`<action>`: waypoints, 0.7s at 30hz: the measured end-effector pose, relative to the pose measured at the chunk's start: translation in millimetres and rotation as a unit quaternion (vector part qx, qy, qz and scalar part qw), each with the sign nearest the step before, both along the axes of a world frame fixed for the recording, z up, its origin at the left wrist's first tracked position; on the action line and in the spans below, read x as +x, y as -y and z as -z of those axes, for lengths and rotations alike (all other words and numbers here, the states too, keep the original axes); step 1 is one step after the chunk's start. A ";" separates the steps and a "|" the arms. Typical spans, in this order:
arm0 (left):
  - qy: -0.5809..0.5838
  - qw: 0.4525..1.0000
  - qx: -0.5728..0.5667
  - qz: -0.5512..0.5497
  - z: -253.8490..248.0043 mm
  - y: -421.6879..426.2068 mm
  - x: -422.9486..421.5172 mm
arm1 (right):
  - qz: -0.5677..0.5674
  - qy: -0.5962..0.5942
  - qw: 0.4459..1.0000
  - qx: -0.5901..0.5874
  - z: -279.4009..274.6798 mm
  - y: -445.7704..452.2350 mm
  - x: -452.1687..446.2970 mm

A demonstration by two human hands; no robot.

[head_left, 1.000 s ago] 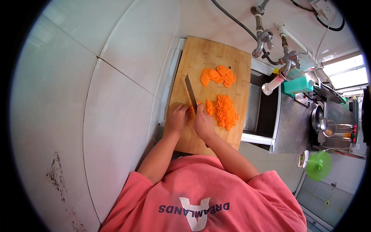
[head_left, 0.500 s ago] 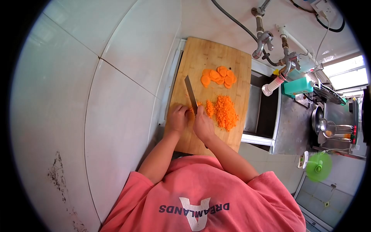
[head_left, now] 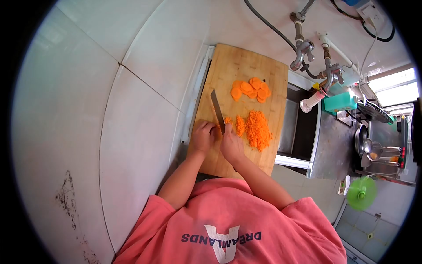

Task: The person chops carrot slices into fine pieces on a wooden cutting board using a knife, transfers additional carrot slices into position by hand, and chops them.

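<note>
My right hand [head_left: 231, 143] grips a kitchen knife [head_left: 217, 109], its blade pointing away from me over the wooden cutting board [head_left: 233, 59]. Just left of the blade, my left hand [head_left: 204, 135] has its fingers curled together around carrot, of which only a bit of orange shows at the fingertips. Small chopped carrot [head_left: 240, 126] lies close to the right of the knife. Beside that is a larger pile of finely chopped carrot [head_left: 258, 131]. Farther up the board, round carrot slices [head_left: 251, 89] lie overlapping in a loose group.
A tiled wall [head_left: 145, 119] runs close along the left. Right of the board is a sink [head_left: 288, 125], with metal taps [head_left: 303, 50] above it. A turquoise container [head_left: 340, 102], a pan [head_left: 361, 137] and ladles [head_left: 373, 152] stand farther right, near a green fan [head_left: 361, 194].
The whole view has shifted slightly, so the board and taps appear a little to the right and lower. Both hands and the knife stay in nearly the same place on the board.
</note>
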State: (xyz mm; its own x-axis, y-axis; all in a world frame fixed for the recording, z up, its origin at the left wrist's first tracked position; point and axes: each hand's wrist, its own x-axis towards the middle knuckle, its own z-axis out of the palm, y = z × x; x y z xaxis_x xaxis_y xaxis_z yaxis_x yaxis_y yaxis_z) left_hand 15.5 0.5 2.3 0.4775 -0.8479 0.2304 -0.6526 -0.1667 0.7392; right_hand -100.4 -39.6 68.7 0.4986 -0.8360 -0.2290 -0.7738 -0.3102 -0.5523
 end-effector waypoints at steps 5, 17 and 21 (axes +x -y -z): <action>0.016 1.000 -0.014 -0.009 2.2 -1.6 -0.4 | -0.010 -0.019 0.999 0.028 -1.8 -2.3 3.4; -0.120 0.989 -0.010 -0.088 9.5 -1.4 -3.3 | 0.003 0.002 1.000 0.027 -3.6 -3.9 -1.0; -0.115 0.989 -0.005 -0.093 8.6 -1.7 -3.8 | -0.011 -0.009 0.999 0.031 0.0 -5.6 0.2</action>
